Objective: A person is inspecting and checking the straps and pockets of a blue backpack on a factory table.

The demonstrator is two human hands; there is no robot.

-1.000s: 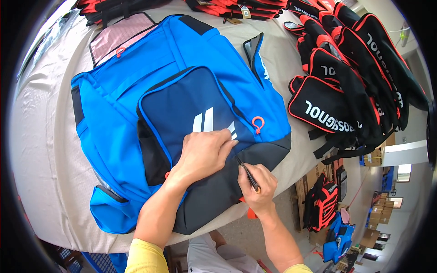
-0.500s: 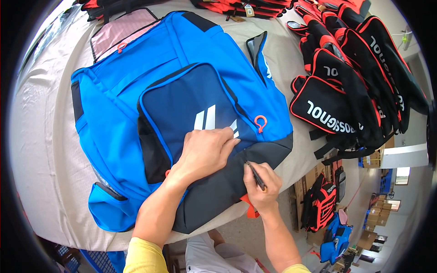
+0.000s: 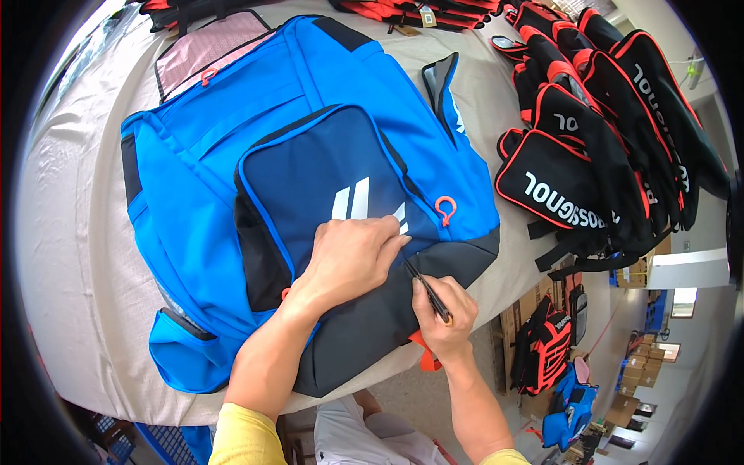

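Observation:
A big bright-blue backpack [image 3: 209, 209] lies on its back on the cloth-covered table. Its navy front pocket [image 3: 310, 170] has white slanted marks, and a dark grey panel [image 3: 364, 333] covers its base. On the lower part of the pocket, my left hand [image 3: 353, 252] has its fingers curled down, thumb and forefinger pinching the fabric by the seam. My right hand [image 3: 446, 314] is closed round slim black thread snips [image 3: 434, 294]. Their thin tip touches or nearly touches the seam between pocket and base, just beside my left thumb. Coral zip pulls [image 3: 444, 211] stick up from the bag.
Black bags with red trim [image 3: 589, 155] are piled along the table's right side. More red-and-black bags [image 3: 418, 14] lie at the far edge. Beyond the table's near right edge are another red-and-black bag [image 3: 546, 345], a blue bag [image 3: 572, 407] and cardboard boxes [image 3: 643, 364].
The snips' tip has shifted left and slightly up along the seam, toward my left thumb, and more of the blades shows. My left hand stays nearly where it was.

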